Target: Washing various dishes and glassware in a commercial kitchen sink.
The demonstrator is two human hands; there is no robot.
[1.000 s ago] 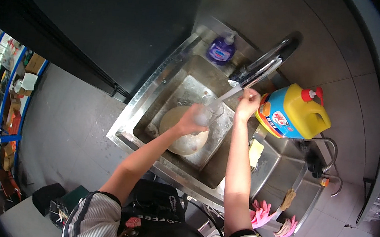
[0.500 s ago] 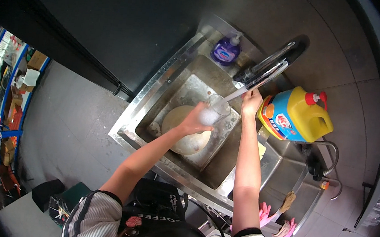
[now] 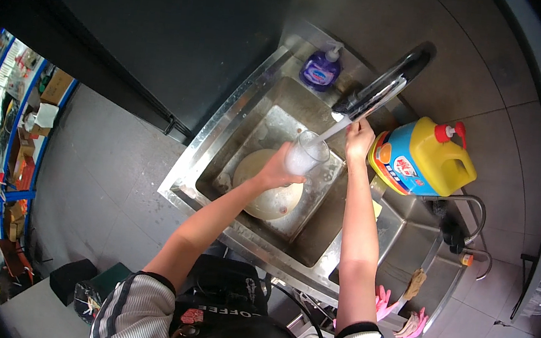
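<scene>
My left hand (image 3: 276,169) is wrapped round a clear drinking glass (image 3: 305,156), tilted over the sink basin. Water runs from the chrome faucet (image 3: 384,88) into the glass, which looks white and frothy inside. My right hand (image 3: 359,142) is beside the faucet's spout, its fingers curled closed; what they grip is hidden. Below the left hand, a round pale lid or board (image 3: 267,198) lies on a metal tray (image 3: 274,118) in the stainless steel sink (image 3: 215,193).
A purple pump bottle (image 3: 320,70) stands at the sink's back corner. Right of my right hand is a large yellow detergent jug (image 3: 427,156). Farther right are a second basin (image 3: 401,245), a brown brush or sponge (image 3: 414,284) and pink gloves (image 3: 411,324). Stocked shelves (image 3: 23,136) are at far left.
The glass in my left hand stays under the running water, barely shifted. My right hand stays by the faucet. The view has moved slightly.
</scene>
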